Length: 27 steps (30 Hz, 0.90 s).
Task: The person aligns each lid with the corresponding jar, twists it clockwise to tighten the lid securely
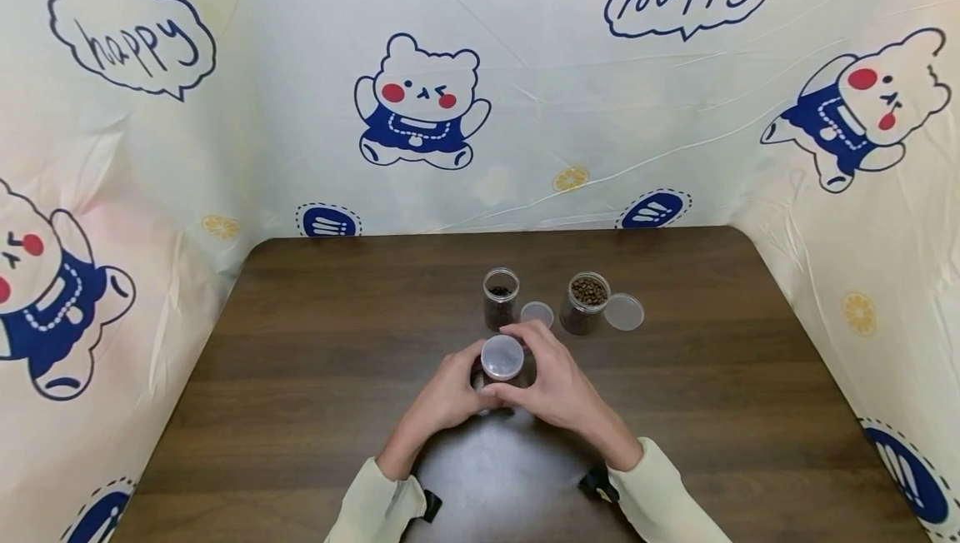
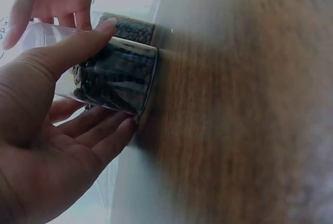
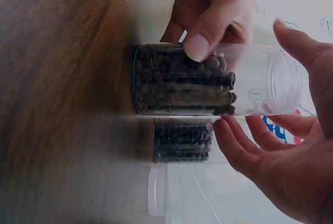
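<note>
A clear jar [image 3: 182,81] partly filled with dark brown beans stands upright on or just above the table, with a translucent lid [image 1: 502,356] on top. My left hand [image 1: 452,391] grips the jar's side; in the left wrist view its thumb [image 2: 78,52] lies along the wall. Around the lid end curves my right hand [image 1: 557,378], thumb and fingers spread with a gap beside the lid. In the right wrist view its fingers [image 3: 234,146] reach close to the jar's wall; whether they touch it I cannot tell.
Behind the hands stand two uncovered jars of beans, a left jar [image 1: 500,301] and a fuller right jar [image 1: 586,306]. One loose lid [image 1: 537,314] lies between them, another lid [image 1: 624,311] at the right. The brown table [image 1: 337,318] meets a printed cloth [image 1: 525,127] behind.
</note>
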Available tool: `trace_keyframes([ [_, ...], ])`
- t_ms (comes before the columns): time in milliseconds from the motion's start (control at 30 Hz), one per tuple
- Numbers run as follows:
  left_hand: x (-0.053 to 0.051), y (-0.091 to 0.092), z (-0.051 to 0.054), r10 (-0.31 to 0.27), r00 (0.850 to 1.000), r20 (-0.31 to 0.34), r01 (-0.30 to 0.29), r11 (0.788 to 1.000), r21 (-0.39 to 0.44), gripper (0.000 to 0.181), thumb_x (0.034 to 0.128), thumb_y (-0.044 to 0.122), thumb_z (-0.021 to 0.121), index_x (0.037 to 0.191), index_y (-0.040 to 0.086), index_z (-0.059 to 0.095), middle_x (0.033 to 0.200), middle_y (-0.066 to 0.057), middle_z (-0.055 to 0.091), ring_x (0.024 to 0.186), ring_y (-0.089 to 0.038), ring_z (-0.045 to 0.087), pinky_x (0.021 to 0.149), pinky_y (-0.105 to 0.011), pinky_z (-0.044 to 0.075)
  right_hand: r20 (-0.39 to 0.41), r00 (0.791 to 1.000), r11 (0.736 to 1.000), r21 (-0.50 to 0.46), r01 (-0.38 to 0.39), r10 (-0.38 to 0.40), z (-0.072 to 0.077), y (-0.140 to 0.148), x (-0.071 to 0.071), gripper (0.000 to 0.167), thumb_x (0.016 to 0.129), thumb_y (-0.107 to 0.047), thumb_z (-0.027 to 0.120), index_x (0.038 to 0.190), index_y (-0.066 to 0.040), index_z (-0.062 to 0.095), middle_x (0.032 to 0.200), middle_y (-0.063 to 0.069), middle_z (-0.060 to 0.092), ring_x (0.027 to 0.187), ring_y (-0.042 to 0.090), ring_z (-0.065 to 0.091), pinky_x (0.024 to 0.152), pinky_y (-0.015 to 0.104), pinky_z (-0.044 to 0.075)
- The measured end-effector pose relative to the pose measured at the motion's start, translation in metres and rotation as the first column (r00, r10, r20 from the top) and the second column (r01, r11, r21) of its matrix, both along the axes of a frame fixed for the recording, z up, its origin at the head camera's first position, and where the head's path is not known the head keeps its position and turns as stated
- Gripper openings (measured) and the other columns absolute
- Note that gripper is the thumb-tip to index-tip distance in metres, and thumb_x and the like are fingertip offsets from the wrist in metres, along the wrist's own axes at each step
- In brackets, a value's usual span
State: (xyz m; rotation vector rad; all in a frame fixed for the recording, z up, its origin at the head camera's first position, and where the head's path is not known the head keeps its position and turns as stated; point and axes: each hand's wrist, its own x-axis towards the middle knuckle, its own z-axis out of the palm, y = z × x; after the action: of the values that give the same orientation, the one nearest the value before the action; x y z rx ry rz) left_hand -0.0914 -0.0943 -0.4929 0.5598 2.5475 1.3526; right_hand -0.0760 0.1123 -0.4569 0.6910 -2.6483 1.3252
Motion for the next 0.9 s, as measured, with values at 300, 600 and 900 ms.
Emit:
trace_keyframes([
  [300, 0.002, -0.001, -0.001, 0.014, 0.999, 0.035, -0.017, 0.996, 0.088, 0.068, 0.0759, 0.013, 0.096, 0.136, 0.014, 0.062, 0.127, -0.005, 0.073, 0.12, -0.019, 0.071, 0.106, -0.04, 0.057, 0.057, 0.997, 0.999, -0.011, -0.054, 0.054, -0.001, 0.009, 0.0, 0.071, 0.079, -0.025, 0.095, 0.139, -0.012, 0.059, 0.123, -0.001, 0.065, 0.109, 0.013, 0.065, 0.094, 0.038, 0.061],
  [600, 0.004, -0.004, 0.002, 0.018, 1.0, 0.016, -0.02, 0.996, 0.084, 0.064, 0.076, 0.01, 0.094, 0.132, 0.013, 0.063, 0.125, -0.005, 0.074, 0.12, -0.018, 0.071, 0.104, -0.037, 0.058, 0.08, 0.994, 0.997, -0.023, -0.079, 0.081, -0.001, 0.006, -0.001, 0.062, 0.081, -0.022, 0.094, 0.134, -0.014, 0.063, 0.118, -0.002, 0.066, 0.108, 0.013, 0.066, 0.092, 0.04, 0.062],
  [900, 0.004, -0.011, 0.007, 0.024, 0.999, 0.021, -0.026, 0.991, 0.131, 0.062, 0.0772, 0.006, 0.093, 0.132, 0.009, 0.063, 0.125, -0.008, 0.074, 0.119, -0.021, 0.072, 0.104, -0.036, 0.058, 0.054, 0.994, 0.994, -0.044, -0.096, 0.098, 0.003, 0.001, -0.004, 0.06, 0.082, -0.024, 0.093, 0.133, -0.013, 0.064, 0.119, 0.0, 0.067, 0.108, 0.014, 0.067, 0.092, 0.041, 0.063],
])
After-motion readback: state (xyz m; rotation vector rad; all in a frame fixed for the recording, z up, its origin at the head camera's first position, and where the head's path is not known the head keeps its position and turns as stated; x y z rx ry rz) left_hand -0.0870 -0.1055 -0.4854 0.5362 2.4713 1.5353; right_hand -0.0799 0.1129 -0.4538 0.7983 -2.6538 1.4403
